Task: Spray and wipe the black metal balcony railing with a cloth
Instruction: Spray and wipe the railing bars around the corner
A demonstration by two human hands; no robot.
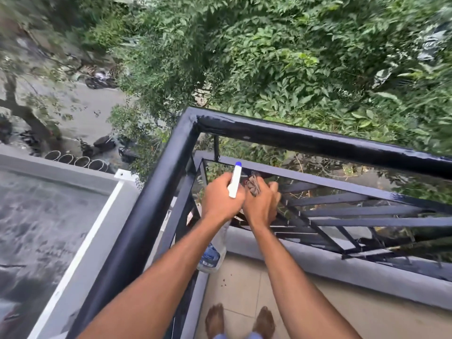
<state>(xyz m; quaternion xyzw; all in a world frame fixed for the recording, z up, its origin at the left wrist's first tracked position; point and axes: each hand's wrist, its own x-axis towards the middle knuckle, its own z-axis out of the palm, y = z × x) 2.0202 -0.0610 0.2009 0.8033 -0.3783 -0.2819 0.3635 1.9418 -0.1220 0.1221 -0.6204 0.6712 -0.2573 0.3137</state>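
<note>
The black metal balcony railing (293, 139) turns a corner at upper centre, with thinner bars (342, 199) below its thick top rail. My left hand (221, 200) grips a spray bottle; its white head with a blue tip (236, 178) sticks up, and the clear bottle body (212, 253) hangs below my wrist. My right hand (261, 204) is closed on a crumpled brownish cloth (253, 185), held against a lower bar just inside the corner. The two hands touch each other.
Tiled balcony floor (244, 289) and a grey kerb (318, 263) lie under the rail; my bare feet (239, 319) stand near the bottom. Beyond the rail are dense green trees (269, 57), a street with parked motorbikes (100, 81) far below, and a neighbouring roof (49, 216) at left.
</note>
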